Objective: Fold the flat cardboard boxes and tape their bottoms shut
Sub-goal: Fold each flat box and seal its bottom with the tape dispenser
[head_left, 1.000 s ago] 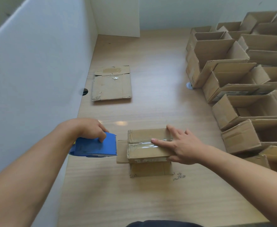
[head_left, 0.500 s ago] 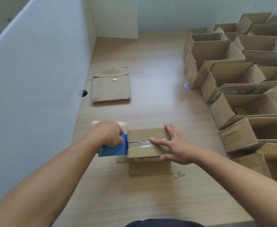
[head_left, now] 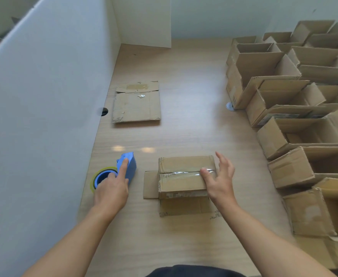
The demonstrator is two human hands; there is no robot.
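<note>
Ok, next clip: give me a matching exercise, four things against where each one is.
1 blue tape dispenser
2 flat cardboard box
3 taped box
4 open folded boxes

A along the table's right side
B gripped by the left hand, beside the white partition
C lying alone, farther back
D centre, right hand touching its tape

Pairs: 1-B, 2-C, 3-D, 4-A
</note>
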